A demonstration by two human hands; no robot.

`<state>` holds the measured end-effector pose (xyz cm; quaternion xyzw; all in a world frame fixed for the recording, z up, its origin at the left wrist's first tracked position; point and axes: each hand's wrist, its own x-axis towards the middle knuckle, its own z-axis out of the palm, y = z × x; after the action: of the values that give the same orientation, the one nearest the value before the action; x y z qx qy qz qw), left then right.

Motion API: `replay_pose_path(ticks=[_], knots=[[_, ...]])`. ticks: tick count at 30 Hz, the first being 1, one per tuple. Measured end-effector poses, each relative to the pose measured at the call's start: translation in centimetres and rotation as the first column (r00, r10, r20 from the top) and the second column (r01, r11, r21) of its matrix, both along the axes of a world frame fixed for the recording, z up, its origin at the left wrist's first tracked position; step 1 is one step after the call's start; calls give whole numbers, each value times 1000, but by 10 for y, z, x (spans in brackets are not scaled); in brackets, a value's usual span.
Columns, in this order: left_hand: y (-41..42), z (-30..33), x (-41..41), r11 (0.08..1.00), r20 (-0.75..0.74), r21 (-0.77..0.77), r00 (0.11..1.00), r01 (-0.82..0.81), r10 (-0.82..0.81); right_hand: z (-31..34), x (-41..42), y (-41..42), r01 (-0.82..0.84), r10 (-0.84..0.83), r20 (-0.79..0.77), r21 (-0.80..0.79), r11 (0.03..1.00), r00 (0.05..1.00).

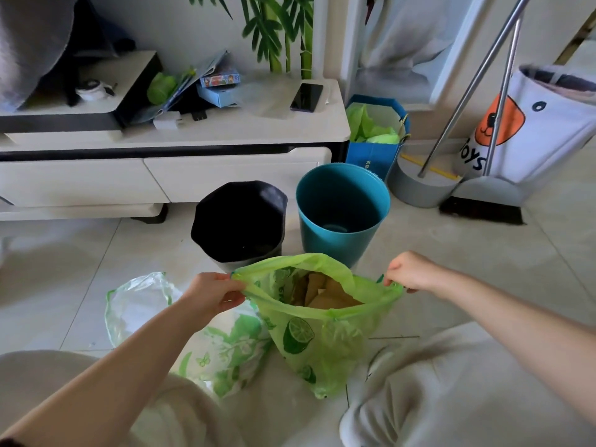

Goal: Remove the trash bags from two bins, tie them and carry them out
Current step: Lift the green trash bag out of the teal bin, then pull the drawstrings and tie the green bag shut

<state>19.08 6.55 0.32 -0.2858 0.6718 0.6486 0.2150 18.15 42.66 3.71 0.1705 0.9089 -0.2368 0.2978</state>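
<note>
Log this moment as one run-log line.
left hand: grips green bag rim | right hand: grips opposite rim | bag: open, untied | teal bin: empty | black bin: black-lined | clear bag: floor, untied

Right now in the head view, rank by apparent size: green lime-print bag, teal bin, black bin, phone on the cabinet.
1. green lime-print bag, though it sits nearest the camera.
2-3. teal bin and black bin: too alike to rank.
4. phone, clearly smallest, also farthest.
</note>
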Motion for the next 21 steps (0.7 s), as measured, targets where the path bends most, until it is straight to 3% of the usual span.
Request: replay_pose_path(ticks=[3, 7, 11, 17, 21], knots=[[-2, 2, 0, 998, -41, -60, 999, -6, 4, -1, -3, 5, 82, -83, -7, -75, 994, 997], [-5, 13, -1, 954, -171, -294, 979, 59, -114, 3, -5, 9, 223, -210, 90, -171, 960, 974], [-6, 32, -6, 873, -278, -486, 937, 51, -210, 14, -7, 12, 312, -303, 78, -306, 900, 950], [7, 59, -21, 931, -371, -360, 907, 56, -198, 41, -8, 13, 260, -312, -80, -382, 887, 947], [17, 70, -27, 983, -373, -182, 922, 36, -103, 54, -7, 14, 228, -257, -47, -329, 917, 965]])
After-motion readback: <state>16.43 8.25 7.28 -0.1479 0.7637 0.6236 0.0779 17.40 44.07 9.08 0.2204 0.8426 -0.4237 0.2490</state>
